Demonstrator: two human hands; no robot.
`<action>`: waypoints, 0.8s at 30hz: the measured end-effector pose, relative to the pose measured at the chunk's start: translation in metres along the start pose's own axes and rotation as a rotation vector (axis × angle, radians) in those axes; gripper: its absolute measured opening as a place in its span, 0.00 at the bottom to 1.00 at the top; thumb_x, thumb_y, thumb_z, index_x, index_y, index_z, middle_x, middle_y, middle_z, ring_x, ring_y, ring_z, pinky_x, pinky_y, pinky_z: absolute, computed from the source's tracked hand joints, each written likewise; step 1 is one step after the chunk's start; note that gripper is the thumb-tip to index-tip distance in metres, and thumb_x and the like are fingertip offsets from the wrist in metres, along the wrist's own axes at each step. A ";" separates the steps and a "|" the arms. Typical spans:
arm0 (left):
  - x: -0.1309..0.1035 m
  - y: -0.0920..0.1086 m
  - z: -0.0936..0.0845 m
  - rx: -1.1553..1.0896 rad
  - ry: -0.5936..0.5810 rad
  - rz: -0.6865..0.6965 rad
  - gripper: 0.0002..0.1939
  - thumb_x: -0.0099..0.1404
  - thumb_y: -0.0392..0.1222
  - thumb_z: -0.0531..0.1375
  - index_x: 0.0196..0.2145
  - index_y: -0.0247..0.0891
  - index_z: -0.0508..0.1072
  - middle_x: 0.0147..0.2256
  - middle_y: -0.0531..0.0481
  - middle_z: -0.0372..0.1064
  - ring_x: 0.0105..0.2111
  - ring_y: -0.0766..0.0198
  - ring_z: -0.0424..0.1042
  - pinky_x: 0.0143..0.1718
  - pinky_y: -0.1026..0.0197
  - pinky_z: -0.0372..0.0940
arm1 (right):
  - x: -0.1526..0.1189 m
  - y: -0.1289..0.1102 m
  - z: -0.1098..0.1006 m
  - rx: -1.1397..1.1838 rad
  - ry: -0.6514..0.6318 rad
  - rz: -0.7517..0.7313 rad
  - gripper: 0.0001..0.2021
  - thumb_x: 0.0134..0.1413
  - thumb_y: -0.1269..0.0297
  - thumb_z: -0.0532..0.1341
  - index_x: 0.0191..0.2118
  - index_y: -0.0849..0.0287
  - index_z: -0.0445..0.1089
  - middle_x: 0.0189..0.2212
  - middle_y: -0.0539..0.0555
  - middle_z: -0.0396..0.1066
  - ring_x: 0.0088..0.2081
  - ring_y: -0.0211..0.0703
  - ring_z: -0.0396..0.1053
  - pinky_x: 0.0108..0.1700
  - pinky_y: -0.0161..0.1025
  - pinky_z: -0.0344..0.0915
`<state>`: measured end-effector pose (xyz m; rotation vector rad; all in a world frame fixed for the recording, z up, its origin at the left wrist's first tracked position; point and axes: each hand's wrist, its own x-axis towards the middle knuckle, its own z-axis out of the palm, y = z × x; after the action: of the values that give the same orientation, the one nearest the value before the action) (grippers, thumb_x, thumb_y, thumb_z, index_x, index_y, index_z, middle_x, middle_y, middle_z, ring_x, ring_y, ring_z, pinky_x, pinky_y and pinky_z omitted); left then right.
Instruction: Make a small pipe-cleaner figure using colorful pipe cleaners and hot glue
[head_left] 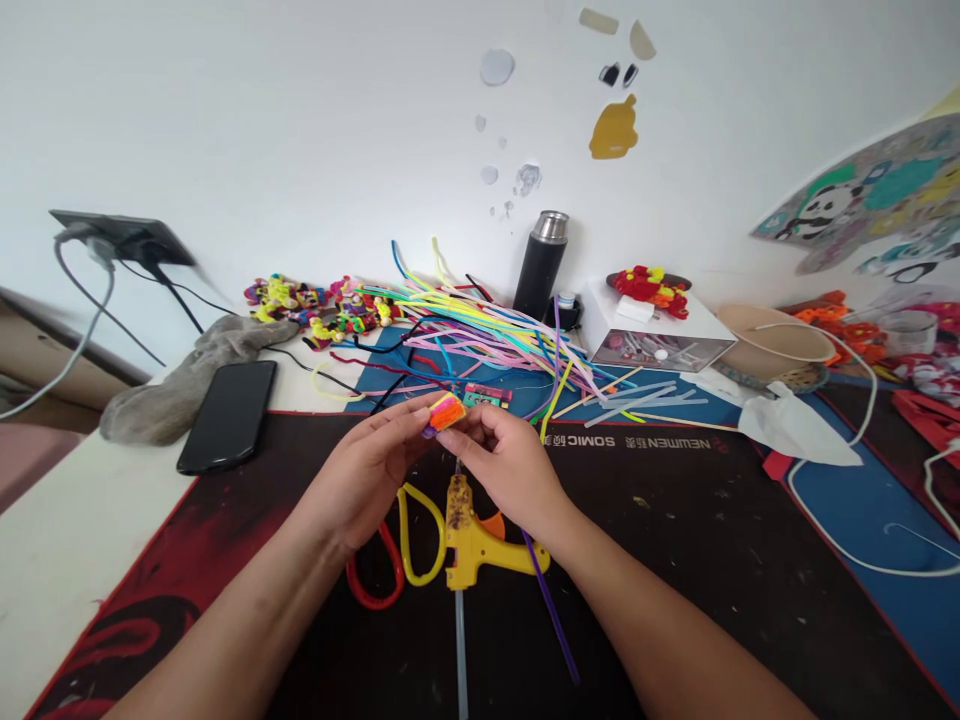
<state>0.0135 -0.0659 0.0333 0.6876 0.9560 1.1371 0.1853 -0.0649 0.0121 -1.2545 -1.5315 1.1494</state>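
Between my two hands is a small bundle of folded pipe cleaners [448,414] in orange, pink, yellow and purple. My left hand [375,450] pinches its left side between thumb and fingers. From the right, my right hand [510,460] grips its lower edge. Beneath them on the dark mat lies a yellow hot glue gun [469,545], a clear glue stick [461,650] sticking out of its back. Scissors with one red and one yellow handle [421,535] lie left of it. A purple pipe cleaner [551,610] runs below my right wrist.
Loose pipe cleaners [495,335] are heaped at the back, near a black thermos [540,265]. Small colourful figures [322,305] and a black phone [229,415] are at the left. Glue sticks [652,398], a white box [645,335] and a beige bowl [776,335] stand right.
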 end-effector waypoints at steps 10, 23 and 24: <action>0.001 0.001 -0.005 0.025 -0.008 -0.036 0.16 0.60 0.44 0.73 0.45 0.36 0.88 0.49 0.38 0.84 0.52 0.45 0.81 0.51 0.55 0.74 | 0.000 0.001 -0.002 -0.114 0.026 -0.025 0.18 0.63 0.55 0.71 0.55 0.53 0.74 0.28 0.46 0.70 0.31 0.43 0.70 0.36 0.40 0.66; 0.005 0.013 -0.016 0.063 -0.192 -0.167 0.14 0.60 0.43 0.74 0.44 0.40 0.88 0.47 0.39 0.85 0.43 0.50 0.82 0.45 0.57 0.75 | -0.003 -0.008 -0.006 -0.120 -0.102 -0.170 0.20 0.65 0.66 0.68 0.60 0.46 0.78 0.31 0.46 0.76 0.31 0.41 0.69 0.36 0.37 0.65; 0.005 0.013 -0.016 0.058 -0.203 -0.174 0.14 0.59 0.43 0.74 0.44 0.39 0.88 0.47 0.38 0.85 0.42 0.51 0.82 0.45 0.58 0.75 | -0.003 -0.008 -0.006 -0.119 -0.100 -0.171 0.20 0.64 0.66 0.68 0.60 0.46 0.78 0.31 0.46 0.76 0.30 0.41 0.69 0.36 0.37 0.64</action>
<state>-0.0061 -0.0572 0.0358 0.7366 0.8605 0.8718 0.1895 -0.0680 0.0211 -1.1323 -1.7679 1.0357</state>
